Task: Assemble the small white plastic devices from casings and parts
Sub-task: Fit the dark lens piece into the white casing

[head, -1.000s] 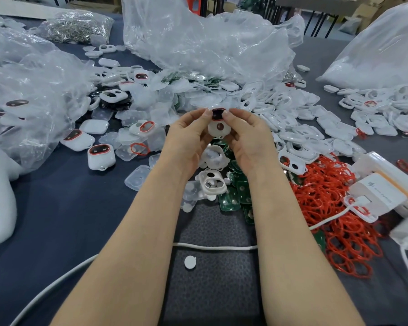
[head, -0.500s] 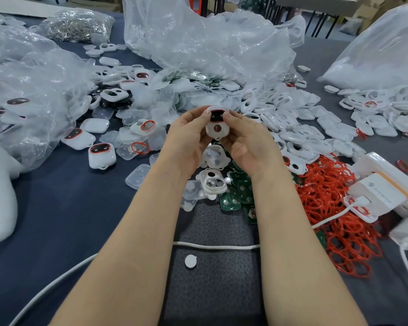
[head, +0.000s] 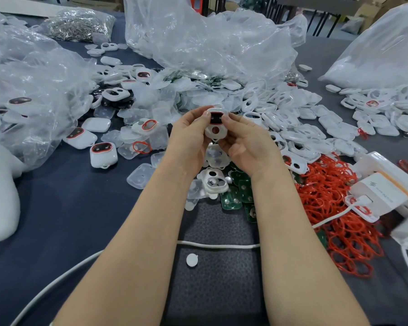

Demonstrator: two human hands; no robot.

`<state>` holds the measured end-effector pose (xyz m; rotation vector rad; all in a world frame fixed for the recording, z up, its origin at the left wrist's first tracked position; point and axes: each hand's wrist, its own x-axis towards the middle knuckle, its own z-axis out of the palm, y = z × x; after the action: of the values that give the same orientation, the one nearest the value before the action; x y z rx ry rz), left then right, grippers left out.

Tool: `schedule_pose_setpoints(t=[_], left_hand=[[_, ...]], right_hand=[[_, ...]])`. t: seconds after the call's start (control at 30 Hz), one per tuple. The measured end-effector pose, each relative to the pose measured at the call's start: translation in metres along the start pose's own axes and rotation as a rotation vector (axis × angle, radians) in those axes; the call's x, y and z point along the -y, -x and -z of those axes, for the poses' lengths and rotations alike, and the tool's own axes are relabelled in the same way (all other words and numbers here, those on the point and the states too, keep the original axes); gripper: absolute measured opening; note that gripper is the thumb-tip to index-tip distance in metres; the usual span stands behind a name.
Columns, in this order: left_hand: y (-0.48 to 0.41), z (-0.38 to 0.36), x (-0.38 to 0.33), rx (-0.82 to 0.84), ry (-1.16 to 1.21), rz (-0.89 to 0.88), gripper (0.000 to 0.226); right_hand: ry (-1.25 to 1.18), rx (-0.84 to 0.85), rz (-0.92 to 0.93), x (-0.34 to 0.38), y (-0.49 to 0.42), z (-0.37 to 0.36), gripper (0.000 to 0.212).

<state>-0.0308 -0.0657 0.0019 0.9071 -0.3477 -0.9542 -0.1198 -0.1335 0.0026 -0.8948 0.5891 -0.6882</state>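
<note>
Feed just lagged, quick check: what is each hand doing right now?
Left hand: holding, fingers pinch the small white device on its left side.
Right hand: holding the same device, fingers pinch its right side.

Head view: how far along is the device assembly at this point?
Done: a few closed devices with red-rimmed windows lie at left. In hand: the left hand and right hand both pinch one red-rimmed white casing. Left: a large pile of empty casings, a heap of red rings and green boards, so most of the job remains.
</note>
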Motion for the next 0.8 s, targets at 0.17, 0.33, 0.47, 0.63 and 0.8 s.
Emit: schedule_pose_setpoints(t=[0.17, 0.33, 0.47, 0.63, 0.8], left_hand=[[-0.0012, 0.0014, 0.0035, -0.035, -0.136, 0.007, 0.008], [-0.0026, 0.0022, 0.0042, 0.003, -0.255, -0.040, 0.009], [-0.0028, 0.0028, 0.0044, -0.043, -0.268, -0.036, 0.011], [-0.0028, 0.0024, 0.0014, -0.045, -0.140, 0.005, 0.012], [-0.0006, 0.0066, -0.0050, 0.150, -0.019, 0.062, 0.013]], right_hand=[[0.040, -0.042, 0.044, -0.0026, -0.0018, 0.0011, 0.010], [0.172, -0.138, 0.113, -0.0055, -0.0038, -0.0001, 0.011], [0.211, -0.081, 0.115, -0.0039, -0.0020, 0.0008, 0.008], [0.201, -0.019, 0.104, -0.0030, -0.0011, 0.0025, 0.009], [-0.012, -0.016, 0.059, 0.0025, 0.0001, 0.0068, 0.009]])
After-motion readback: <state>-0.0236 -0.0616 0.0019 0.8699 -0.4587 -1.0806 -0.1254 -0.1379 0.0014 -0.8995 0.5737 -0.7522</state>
